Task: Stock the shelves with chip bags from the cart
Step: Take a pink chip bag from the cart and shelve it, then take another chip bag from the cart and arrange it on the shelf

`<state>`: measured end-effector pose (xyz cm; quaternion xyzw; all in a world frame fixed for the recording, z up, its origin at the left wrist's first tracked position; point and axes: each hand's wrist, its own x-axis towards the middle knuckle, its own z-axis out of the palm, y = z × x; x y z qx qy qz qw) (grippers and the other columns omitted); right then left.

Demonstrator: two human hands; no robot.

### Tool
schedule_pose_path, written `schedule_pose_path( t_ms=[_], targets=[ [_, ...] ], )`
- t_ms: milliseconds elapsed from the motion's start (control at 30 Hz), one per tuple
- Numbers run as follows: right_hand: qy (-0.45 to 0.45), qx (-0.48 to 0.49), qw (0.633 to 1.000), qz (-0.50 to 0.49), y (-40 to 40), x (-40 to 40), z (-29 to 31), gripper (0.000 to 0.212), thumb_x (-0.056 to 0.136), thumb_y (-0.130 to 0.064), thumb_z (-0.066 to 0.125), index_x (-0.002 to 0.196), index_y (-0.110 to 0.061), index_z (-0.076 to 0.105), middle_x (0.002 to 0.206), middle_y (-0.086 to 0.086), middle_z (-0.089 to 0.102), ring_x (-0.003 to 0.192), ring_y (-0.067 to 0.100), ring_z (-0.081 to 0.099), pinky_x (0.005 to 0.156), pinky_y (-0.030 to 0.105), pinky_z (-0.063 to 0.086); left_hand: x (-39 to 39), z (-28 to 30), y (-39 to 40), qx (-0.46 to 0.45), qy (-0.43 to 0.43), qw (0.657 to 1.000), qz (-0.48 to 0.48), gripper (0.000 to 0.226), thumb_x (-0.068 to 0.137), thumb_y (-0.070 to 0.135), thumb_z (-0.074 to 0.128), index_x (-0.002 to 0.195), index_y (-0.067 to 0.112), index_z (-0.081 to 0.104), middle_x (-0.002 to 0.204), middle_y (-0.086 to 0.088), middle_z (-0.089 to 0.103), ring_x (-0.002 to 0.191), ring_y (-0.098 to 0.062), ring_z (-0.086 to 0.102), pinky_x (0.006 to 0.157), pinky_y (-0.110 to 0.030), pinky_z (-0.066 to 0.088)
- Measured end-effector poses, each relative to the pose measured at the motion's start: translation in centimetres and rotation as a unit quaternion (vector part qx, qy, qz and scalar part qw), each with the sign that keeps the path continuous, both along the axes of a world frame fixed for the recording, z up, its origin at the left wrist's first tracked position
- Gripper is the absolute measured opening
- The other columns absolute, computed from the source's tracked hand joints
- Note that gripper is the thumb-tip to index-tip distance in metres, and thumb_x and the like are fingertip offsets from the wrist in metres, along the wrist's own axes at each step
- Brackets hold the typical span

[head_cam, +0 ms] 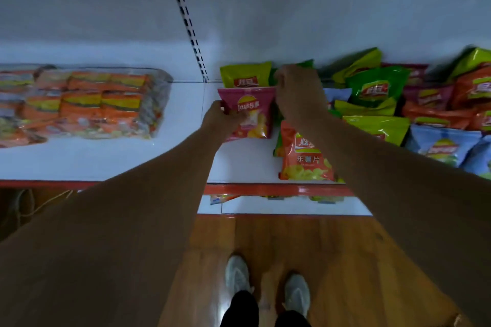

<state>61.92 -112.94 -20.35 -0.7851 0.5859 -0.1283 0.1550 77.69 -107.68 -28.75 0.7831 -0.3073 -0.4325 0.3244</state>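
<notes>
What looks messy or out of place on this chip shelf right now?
The bags to the right lie in a jumbled heap, tilted and overlapping. An orange bag lies flat near the shelf's front edge. Only the pink bag, in the left hand's grip, looks upright.

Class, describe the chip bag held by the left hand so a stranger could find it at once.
Start at the white shelf and find the slotted upright on the back wall. Just right of it, the pink chip bag stands in the left hand, before a yellow-green bag. It is the only pink bag at that end.
</notes>
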Motion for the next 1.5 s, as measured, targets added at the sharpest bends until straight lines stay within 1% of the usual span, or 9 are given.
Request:
schedule_pose_path(
  t_ms=[167, 333, 467, 633, 733, 1000, 1167, 1367, 1500],
  targets=[
    [0.109, -0.021, 0.993, 0.043, -5.5, -4.5, -1.5, 0.034, 0.085, -0.006, 0.063, 0.119, -0.007, 0.058, 0.114, 0.018, 0.060, 0.106, 0.038, 0.058, 0.082, 0.042, 0.051, -1.6, -1.4, -1.1, -0.010, -0.024, 0.999, -0.038, 0.060, 0.066, 0.051, 0.081, 0.114, 0.020, 0.062, 0.104, 0.000, 0.073, 0.092, -0.022, 0.071, 0.087, -0.045, 0.058],
    [0.220, -0.029, 0.967, 0.123, -7.1, -6.3, -3.1, 0.036, 0.088, -0.009, 0.060, 0.121, 0.002, 0.053, 0.118, 0.027, 0.058, 0.106, 0.045, 0.058, 0.083, 0.047, 0.051, -4.4, 0.6, 0.2, 0.054, -0.150, 0.986, -0.042, 0.099, 0.068, 0.059, 0.074, 0.146, 0.015, 0.031, 0.141, -0.012, 0.046, 0.131, -0.034, 0.043, 0.106, -0.052, 0.041],
    [0.258, -0.057, 0.962, 0.070, -7.9, -6.0, -3.0, 0.042, 0.093, -0.025, 0.058, 0.121, 0.005, 0.048, 0.116, 0.027, 0.059, 0.107, 0.043, 0.058, 0.087, 0.045, 0.046, -7.5, 2.1, 6.0, -0.151, -0.310, 0.939, 0.000, 0.068, 0.088, 0.057, 0.052, 0.141, 0.017, 0.038, 0.137, -0.006, 0.043, 0.124, -0.021, 0.043, 0.099, -0.042, 0.048],
    [0.188, -0.007, 0.982, -0.030, -9.4, -4.4, -3.7, 0.046, 0.091, -0.032, 0.061, 0.123, -0.001, 0.048, 0.122, 0.018, 0.058, 0.117, 0.037, 0.053, 0.105, 0.046, 0.032, -12.3, -0.7, 8.6, -0.128, -0.221, 0.952, -0.168, 0.087, 0.078, 0.080, 0.048, 0.148, 0.036, 0.020, 0.143, 0.013, 0.045, 0.129, -0.012, 0.048, 0.104, -0.041, 0.049],
    [0.164, 0.024, 0.985, -0.051, -9.7, -3.8, -4.1, 0.050, 0.088, -0.043, 0.064, 0.120, -0.006, 0.054, 0.121, 0.015, 0.060, 0.117, 0.035, 0.054, 0.102, 0.045, 0.033, -13.1, -2.4, 7.6, -0.087, -0.234, 0.957, -0.150, 0.098, 0.074, 0.080, 0.052, 0.151, 0.033, 0.014, 0.142, 0.008, 0.049, 0.129, -0.018, 0.048, 0.105, -0.044, 0.046],
    [0.202, -0.069, 0.976, -0.038, -9.2, -9.2, -2.3, 0.026, 0.085, -0.029, 0.064, 0.102, -0.011, 0.065, 0.105, 0.019, 0.066, 0.112, 0.037, 0.051, 0.098, 0.043, 0.032, -14.1, -2.6, 5.0, -0.083, -0.242, 0.955, -0.148, 0.084, 0.083, 0.066, 0.057, 0.147, 0.026, 0.021, 0.141, 0.002, 0.053, 0.127, -0.023, 0.054, 0.102, -0.047, 0.049],
    [0.148, -0.050, 0.986, -0.060, -7.2, -12.2, -0.8, 0.036, 0.088, -0.030, 0.057, 0.115, -0.006, 0.059, 0.120, 0.020, 0.060, 0.118, 0.037, 0.049, 0.102, 0.046, 0.032, -13.5, 0.5, 5.1, -0.066, -0.273, 0.947, -0.156, 0.089, 0.077, 0.078, 0.047, 0.146, 0.025, 0.030, 0.142, 0.002, 0.052, 0.126, -0.026, 0.054, 0.096, -0.051, 0.053],
    [0.027, -0.026, 0.996, -0.080, 3.2, -16.1, 2.1, 0.048, 0.089, -0.038, 0.055, 0.125, -0.008, 0.055, 0.121, 0.015, 0.060, 0.114, 0.036, 0.054, 0.098, 0.045, 0.037, -13.6, 6.9, 8.6, -0.036, -0.319, 0.942, -0.099, 0.073, 0.087, 0.065, 0.050, 0.142, 0.020, 0.038, 0.141, -0.007, 0.047, 0.125, -0.032, 0.048, 0.098, -0.051, 0.048],
    [-0.059, 0.036, 0.978, -0.195, 11.8, -20.3, 4.9, 0.051, 0.093, -0.042, 0.052, 0.135, -0.012, 0.050, 0.131, 0.011, 0.058, 0.122, 0.033, 0.051, 0.104, 0.049, 0.038, -18.1, 11.3, 11.2, -0.064, -0.306, 0.927, -0.207, 0.074, 0.089, 0.065, 0.043, 0.145, 0.017, 0.036, 0.142, -0.011, 0.047, 0.128, -0.033, 0.047, 0.099, -0.051, 0.047]
  ],
)
